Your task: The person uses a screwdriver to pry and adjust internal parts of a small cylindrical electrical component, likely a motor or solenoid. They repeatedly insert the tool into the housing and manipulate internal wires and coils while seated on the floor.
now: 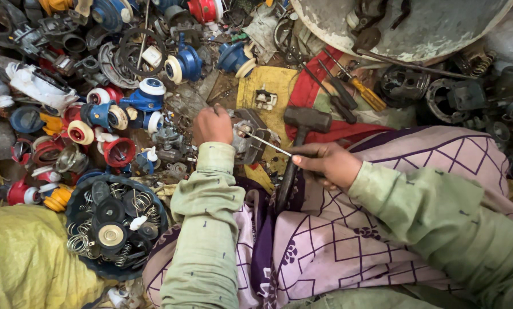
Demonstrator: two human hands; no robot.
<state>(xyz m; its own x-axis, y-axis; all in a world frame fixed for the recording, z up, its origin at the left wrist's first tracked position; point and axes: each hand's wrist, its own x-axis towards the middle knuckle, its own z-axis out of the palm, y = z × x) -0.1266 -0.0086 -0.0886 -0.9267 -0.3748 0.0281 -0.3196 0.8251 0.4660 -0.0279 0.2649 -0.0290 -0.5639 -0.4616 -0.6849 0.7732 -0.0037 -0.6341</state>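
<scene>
Clutter hems the hands on three sides: blue and red regulator parts [125,109] crowd the left, a round dark basin of springs and discs [116,226] sits by the left elbow, and a dented metal drum [405,26] overhangs the top right. Only the yellow sheet [268,86] and red cloth [319,94] leave bare floor. The left hand [212,125] reaches forward, fist closed, its grip clamped on a grey metal regulator body [251,140] just ahead of the knees. The right hand [328,163] lies low over the patterned lap cloth [348,240], fingers pinched together on a thin steel rod [266,143] whose tip touches that body. A black-headed hammer [305,123] lies between the hands, with screwdrivers [354,91] beyond.
</scene>
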